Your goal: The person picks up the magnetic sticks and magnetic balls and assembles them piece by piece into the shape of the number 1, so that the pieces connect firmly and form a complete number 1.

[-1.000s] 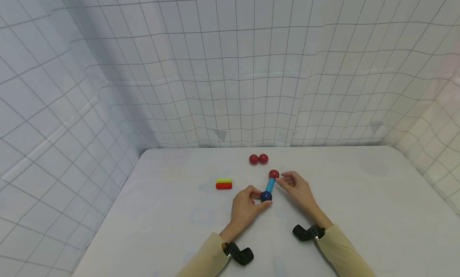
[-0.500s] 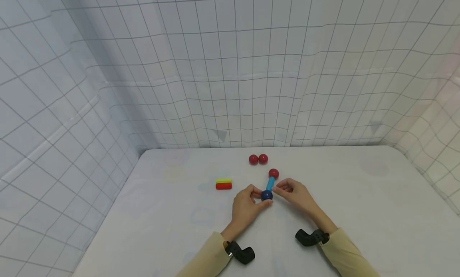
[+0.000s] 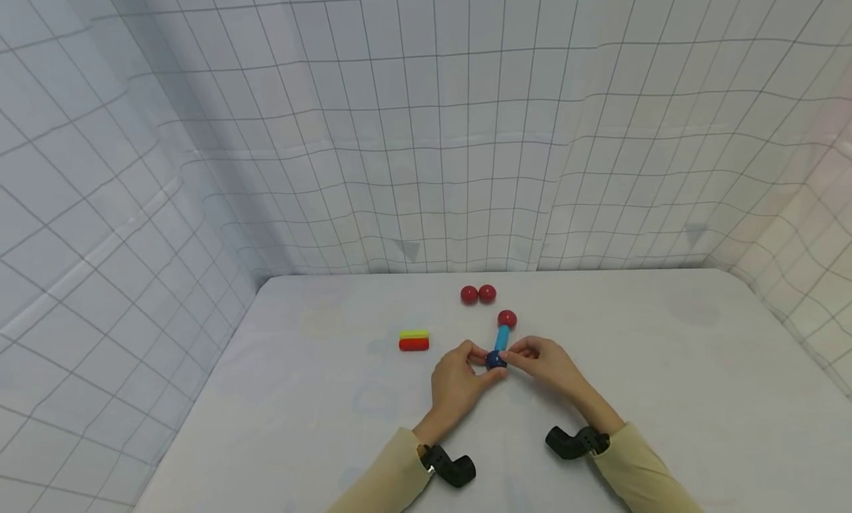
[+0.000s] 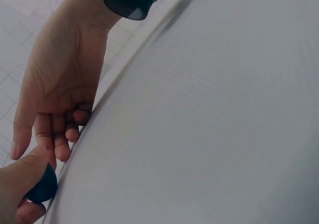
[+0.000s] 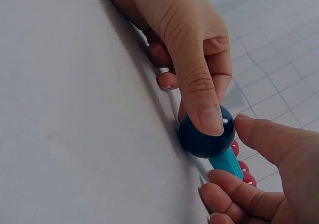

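One joined piece is being held at its near end, out in front of the person and between the two hands: a dark blue ball (image 3: 492, 361), a light blue rod (image 3: 502, 338) and a red ball (image 3: 507, 319) are being seen in line. The long axis is being directed away from the person, tipped slightly to the right toward the far end. The dark blue ball is being pinched by the left hand (image 3: 456, 384), thumb on the near side, fingers on the far side. The right hand (image 3: 546, 361) is being held just to the right, thumb and fingers parted, nothing firmly gripped; its thumb tip is being brought up against the ball's edge in the right wrist view — whether contact is being made cannot be told. The rod and the red ball are being gripped by neither hand; both are being approached more closely by the right. The relation to be watched, it is being judged: the axis pointing away, its near end being steadied from the left, its right flank being left to the right hand. Farther off, two loose red balls (image 3: 487, 294) are being noted — side by side, apart from the piece.
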Demonstrator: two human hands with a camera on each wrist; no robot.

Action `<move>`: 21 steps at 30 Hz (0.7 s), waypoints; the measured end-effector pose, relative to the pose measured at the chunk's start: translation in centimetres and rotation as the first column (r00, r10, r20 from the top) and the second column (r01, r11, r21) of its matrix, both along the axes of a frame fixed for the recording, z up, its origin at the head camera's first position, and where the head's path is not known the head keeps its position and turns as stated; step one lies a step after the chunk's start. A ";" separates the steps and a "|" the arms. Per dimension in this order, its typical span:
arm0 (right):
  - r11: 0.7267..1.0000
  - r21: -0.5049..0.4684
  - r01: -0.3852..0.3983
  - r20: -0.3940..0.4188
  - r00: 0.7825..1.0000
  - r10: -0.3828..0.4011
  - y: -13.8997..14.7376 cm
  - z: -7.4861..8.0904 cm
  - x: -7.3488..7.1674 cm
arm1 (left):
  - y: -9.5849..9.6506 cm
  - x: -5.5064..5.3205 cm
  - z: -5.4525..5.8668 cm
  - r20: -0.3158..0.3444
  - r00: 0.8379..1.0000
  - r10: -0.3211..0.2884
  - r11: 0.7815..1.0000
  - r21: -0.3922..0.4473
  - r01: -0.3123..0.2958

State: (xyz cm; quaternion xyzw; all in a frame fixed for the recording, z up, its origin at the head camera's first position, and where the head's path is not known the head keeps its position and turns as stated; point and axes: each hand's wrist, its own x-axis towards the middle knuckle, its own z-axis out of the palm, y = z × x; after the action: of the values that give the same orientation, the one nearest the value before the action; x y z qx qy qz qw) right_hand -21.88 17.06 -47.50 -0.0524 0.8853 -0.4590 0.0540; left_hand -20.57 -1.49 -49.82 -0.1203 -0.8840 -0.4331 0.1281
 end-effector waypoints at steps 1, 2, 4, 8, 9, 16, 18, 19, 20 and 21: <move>1.000 0.000 -0.003 0.010 1.000 0.003 0.0 0.0 0.0 | 0.0 0.0 0.0 -0.002 1.000 0.002 1.000 -0.002 -0.002; 1.000 -0.001 -0.010 0.017 1.000 0.010 0.0 0.0 0.0 | 0.1 0.0 0.0 -0.003 1.000 0.004 1.000 -0.005 -0.004; 1.000 0.003 -0.026 0.024 0.999 0.026 0.0 0.0 -0.1 | 0.1 -0.1 -0.1 -0.007 1.000 0.008 1.000 -0.010 -0.008; 1.000 0.006 -0.030 0.040 0.999 0.030 -0.2 0.2 -0.2 | 0.3 -0.2 -0.2 -0.005 1.000 0.019 0.999 -0.032 -0.019; 1.000 0.008 -0.030 0.044 0.999 0.030 -0.2 0.2 -0.2 | 0.3 -0.2 -0.2 -0.006 1.000 0.021 0.999 -0.037 -0.022; 1.000 0.009 0.002 0.066 0.998 -0.002 -0.4 0.3 -0.3 | 0.5 -0.2 -0.1 -0.033 0.999 0.030 0.999 -0.044 -0.031; 1.000 0.008 0.005 0.068 0.998 -0.006 -0.5 0.3 -0.3 | 0.5 -0.1 -0.1 -0.040 0.999 0.031 0.998 -0.046 -0.033; 1.000 0.007 0.005 0.070 0.998 -0.006 -0.5 0.3 -0.3 | 0.5 -0.1 -0.1 -0.042 0.999 0.033 0.998 -0.048 -0.035; 1.000 0.006 0.005 0.070 0.998 -0.005 -0.5 0.3 -0.3 | 0.6 -0.1 -0.1 -0.043 0.999 0.032 0.998 -0.047 -0.034; 1.000 0.005 0.004 0.071 0.997 -0.004 -0.5 0.3 -0.2 | 0.6 -0.1 -0.1 -0.044 0.999 0.032 0.998 -0.048 -0.034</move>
State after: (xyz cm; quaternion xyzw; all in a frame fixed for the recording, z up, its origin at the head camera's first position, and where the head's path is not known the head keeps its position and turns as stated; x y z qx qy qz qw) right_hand -22.11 16.61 -47.15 -0.0344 0.8839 -0.4586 0.0845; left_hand -20.68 -0.92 -49.94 -0.1181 -0.8932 -0.4066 0.1511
